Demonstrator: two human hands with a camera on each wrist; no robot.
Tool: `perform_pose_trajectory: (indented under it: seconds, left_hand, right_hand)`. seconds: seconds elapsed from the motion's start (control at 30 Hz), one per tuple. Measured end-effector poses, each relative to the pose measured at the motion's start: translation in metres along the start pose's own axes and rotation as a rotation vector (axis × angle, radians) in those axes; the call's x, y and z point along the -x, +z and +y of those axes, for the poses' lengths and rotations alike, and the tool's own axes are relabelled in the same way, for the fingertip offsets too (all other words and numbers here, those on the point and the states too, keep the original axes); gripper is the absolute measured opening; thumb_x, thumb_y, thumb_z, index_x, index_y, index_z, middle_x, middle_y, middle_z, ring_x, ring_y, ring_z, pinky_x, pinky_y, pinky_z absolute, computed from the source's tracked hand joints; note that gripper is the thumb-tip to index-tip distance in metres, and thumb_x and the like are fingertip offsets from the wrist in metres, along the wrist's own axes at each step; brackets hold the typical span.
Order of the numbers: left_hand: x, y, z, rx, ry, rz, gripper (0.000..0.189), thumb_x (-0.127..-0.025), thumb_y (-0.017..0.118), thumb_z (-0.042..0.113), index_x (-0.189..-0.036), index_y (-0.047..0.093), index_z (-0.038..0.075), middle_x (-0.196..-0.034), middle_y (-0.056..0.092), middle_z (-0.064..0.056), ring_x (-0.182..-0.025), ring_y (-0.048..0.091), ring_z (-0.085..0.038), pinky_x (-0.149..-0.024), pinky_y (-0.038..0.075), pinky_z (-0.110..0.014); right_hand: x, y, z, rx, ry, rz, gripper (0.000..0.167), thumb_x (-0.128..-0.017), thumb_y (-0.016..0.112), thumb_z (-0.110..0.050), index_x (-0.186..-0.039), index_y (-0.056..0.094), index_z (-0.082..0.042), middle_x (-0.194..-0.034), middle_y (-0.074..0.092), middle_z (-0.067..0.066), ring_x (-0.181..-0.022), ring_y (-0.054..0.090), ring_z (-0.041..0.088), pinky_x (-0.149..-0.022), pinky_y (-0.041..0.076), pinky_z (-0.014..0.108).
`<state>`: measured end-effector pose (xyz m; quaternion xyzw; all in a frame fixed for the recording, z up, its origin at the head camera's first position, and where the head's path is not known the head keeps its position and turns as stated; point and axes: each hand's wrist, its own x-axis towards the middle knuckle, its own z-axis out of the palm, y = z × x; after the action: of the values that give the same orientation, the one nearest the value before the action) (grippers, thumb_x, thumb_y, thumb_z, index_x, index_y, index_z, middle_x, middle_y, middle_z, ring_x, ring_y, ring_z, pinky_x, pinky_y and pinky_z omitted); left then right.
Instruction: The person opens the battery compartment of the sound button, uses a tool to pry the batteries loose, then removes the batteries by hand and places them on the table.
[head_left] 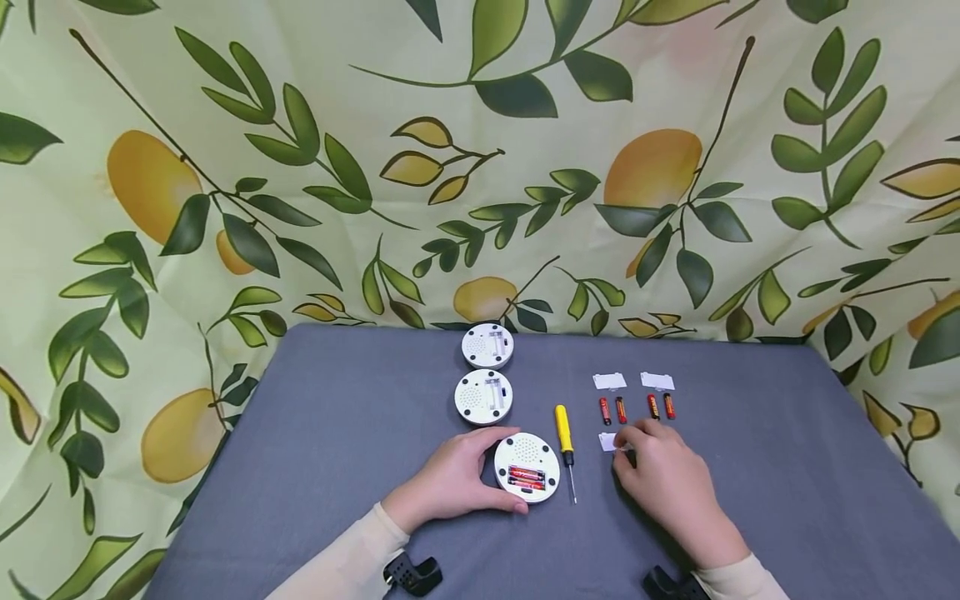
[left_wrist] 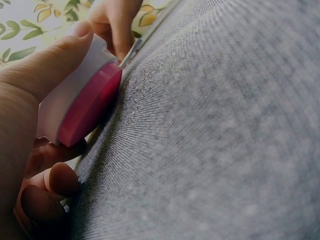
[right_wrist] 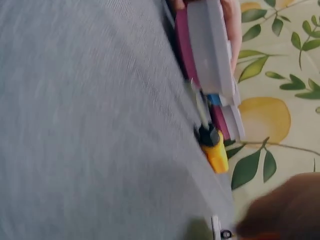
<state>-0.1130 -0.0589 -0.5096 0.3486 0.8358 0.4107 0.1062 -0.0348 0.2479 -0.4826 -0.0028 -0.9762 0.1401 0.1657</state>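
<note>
My left hand (head_left: 459,475) grips the rim of a round white device (head_left: 531,450) between thumb and fingers. Its perforated side faces up, and two red batteries (head_left: 527,478) lie in its open compartment. In the left wrist view the device's lower part (left_wrist: 95,102) is pink. My right hand (head_left: 672,482) has its fingertips at the right end of a small white battery cover (head_left: 607,442) and seems to pinch it; the fingers partly hide the cover. A yellow-handled screwdriver (head_left: 564,427) lies between the hands, its shaft pointing toward me.
Two more round white devices (head_left: 483,397) (head_left: 487,346) lie behind the held one, compartments bare. Right of the screwdriver are two white covers (head_left: 609,381) (head_left: 657,381) and several red batteries (head_left: 605,411). A grey cloth (head_left: 337,400) covers the table; a leaf-patterned curtain (head_left: 420,250) hangs behind.
</note>
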Motion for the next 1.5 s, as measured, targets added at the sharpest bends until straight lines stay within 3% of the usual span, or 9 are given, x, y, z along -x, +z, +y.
perform_pose_trajectory:
  seconds: [0.17,0.3,0.57,0.67,0.83,0.93,1.23,1.5]
  left_hand:
    - [0.003,-0.002,-0.001,0.007,-0.012,0.007,0.099,-0.070,0.102,0.056,-0.154,0.062,0.020,-0.143,0.069,0.007,-0.122,0.063,-0.008,-0.109,0.052,-0.035]
    - [0.003,-0.001,-0.001,0.007,-0.004,0.004,0.098,-0.071,0.101,0.057,-0.154,0.062,0.021,-0.144,0.068,0.009,-0.126,0.063,-0.007,-0.110,0.051,-0.035]
    - [0.001,0.001,-0.003,0.016,0.001,-0.007,0.098,-0.072,0.100,0.060,-0.154,0.062,0.022,-0.145,0.067,0.009,-0.129,0.062,-0.007,-0.111,0.051,-0.035]
    - [0.001,0.001,-0.004,0.018,0.001,-0.009,0.097,-0.072,0.100,0.059,-0.154,0.062,0.022,-0.145,0.067,0.009,-0.128,0.062,-0.007,-0.110,0.051,-0.035]
    - [0.001,0.001,-0.003,0.022,-0.002,-0.015,0.097,-0.073,0.100,0.059,-0.153,0.062,0.021,-0.145,0.067,0.008,-0.128,0.062,-0.007,-0.110,0.052,-0.035]
    - [0.001,0.000,-0.002,0.024,0.000,-0.011,0.096,-0.072,0.100,0.057,-0.153,0.062,0.021,-0.145,0.067,0.008,-0.129,0.062,-0.008,-0.110,0.051,-0.035]
    - [-0.001,0.000,-0.002,0.018,0.011,-0.007,0.097,-0.072,0.101,0.055,-0.153,0.062,0.021,-0.146,0.067,0.007,-0.130,0.062,-0.009,-0.112,0.051,-0.035]
    - [-0.001,-0.001,-0.003,0.007,-0.004,-0.011,0.097,-0.072,0.101,0.056,-0.154,0.062,0.022,-0.145,0.068,0.008,-0.125,0.063,-0.007,-0.109,0.052,-0.035]
  right_hand:
    - [-0.007,0.000,-0.015,-0.086,-0.006,0.140,0.005,-0.088,0.081,-0.010,-0.090,0.078,-0.012,-0.089,0.070,0.005,-0.070,0.063,0.023,-0.050,0.050,0.047]
    - [-0.012,0.001,-0.030,-0.159,0.005,0.052,0.007,-0.091,0.083,-0.015,-0.096,0.078,-0.015,-0.089,0.069,0.000,-0.066,0.057,0.011,-0.054,0.047,0.040]
    - [-0.024,0.011,-0.047,-0.144,0.053,-0.114,0.034,-0.094,0.086,-0.028,-0.119,0.078,-0.006,-0.083,0.064,0.000,-0.067,0.056,0.015,-0.058,0.049,0.042]
    - [-0.030,0.014,-0.052,-0.149,0.061,-0.160,0.038,-0.095,0.086,-0.030,-0.118,0.076,-0.002,-0.077,0.062,-0.001,-0.065,0.055,0.016,-0.057,0.048,0.040]
    - [-0.037,0.018,-0.058,-0.150,0.061,-0.244,0.031,-0.093,0.086,-0.027,-0.103,0.071,-0.001,-0.070,0.055,0.001,-0.061,0.052,0.021,-0.055,0.044,0.039]
    - [-0.039,0.020,-0.059,-0.138,0.074,-0.267,0.031,-0.091,0.088,-0.025,-0.101,0.070,-0.001,-0.071,0.056,0.002,-0.062,0.053,0.023,-0.056,0.046,0.040]
    - [-0.042,0.023,-0.058,-0.145,0.073,-0.305,0.033,-0.090,0.087,-0.016,-0.114,0.075,0.002,-0.085,0.069,0.008,-0.071,0.060,0.024,-0.066,0.054,0.046]
    - [-0.044,0.015,-0.059,-0.234,0.104,-0.253,0.037,-0.097,0.082,-0.014,-0.128,0.070,0.002,-0.084,0.064,0.003,-0.071,0.056,0.021,-0.065,0.048,0.040]
